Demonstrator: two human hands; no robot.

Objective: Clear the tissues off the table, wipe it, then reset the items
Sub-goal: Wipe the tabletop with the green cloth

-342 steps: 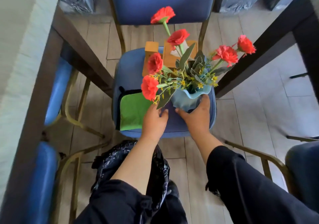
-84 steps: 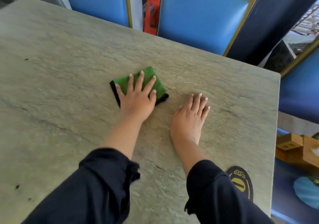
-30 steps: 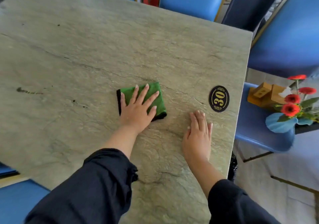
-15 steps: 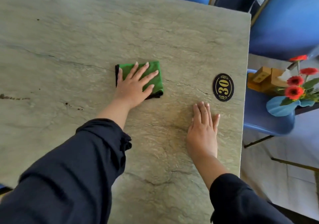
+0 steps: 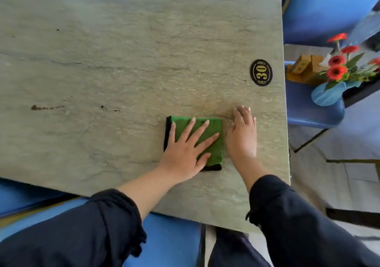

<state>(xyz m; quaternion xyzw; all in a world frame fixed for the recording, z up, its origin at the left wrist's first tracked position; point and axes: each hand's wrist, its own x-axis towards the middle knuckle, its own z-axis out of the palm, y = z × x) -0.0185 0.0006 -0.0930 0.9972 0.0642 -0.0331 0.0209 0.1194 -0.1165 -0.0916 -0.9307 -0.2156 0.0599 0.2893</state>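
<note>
Wiping is in hand: the left hand [image 5: 186, 151], fingers spread, presses the cloth [image 5: 213, 137] flat on the table [image 5: 123, 40]. The right hand [image 5: 242, 135] lies flat beside it, fingers seemingly together. Next, the dark specks [image 5: 47, 107] need passes.

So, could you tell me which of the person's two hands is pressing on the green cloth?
The left hand, fingers spread flat on the green cloth. The right hand rests on the bare table just beside the cloth.
</note>
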